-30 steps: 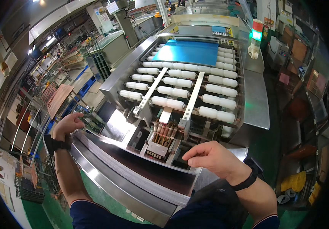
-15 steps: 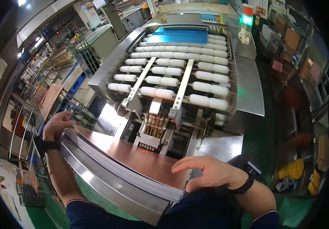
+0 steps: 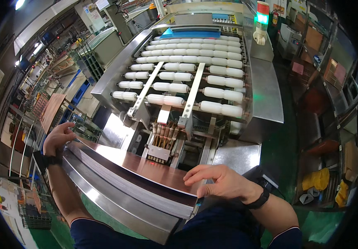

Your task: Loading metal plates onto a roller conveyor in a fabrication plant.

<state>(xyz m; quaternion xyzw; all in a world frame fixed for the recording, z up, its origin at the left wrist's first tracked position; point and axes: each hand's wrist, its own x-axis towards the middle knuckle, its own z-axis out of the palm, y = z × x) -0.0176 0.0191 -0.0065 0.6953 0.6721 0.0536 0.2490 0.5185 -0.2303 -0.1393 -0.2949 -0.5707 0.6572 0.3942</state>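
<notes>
My left hand (image 3: 57, 138) and right hand (image 3: 222, 182) rest loosely spread, gripping nothing, on the ends of a glossy copper-brown stack of thin flat sheets (image 3: 133, 174) before white cylindrical rollers (image 3: 187, 74).

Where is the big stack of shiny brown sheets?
In the head view, the stack of sheets lies low in the middle on a metal ledge, between the left hand and right hand, just before the white rollers.

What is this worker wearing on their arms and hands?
Both hands are bare, without gloves. The left hand has a black band at its wrist, and the right hand has a black wristband too. Short dark navy sleeves with thin red-and-white trim show near the picture's lower edge.
</notes>
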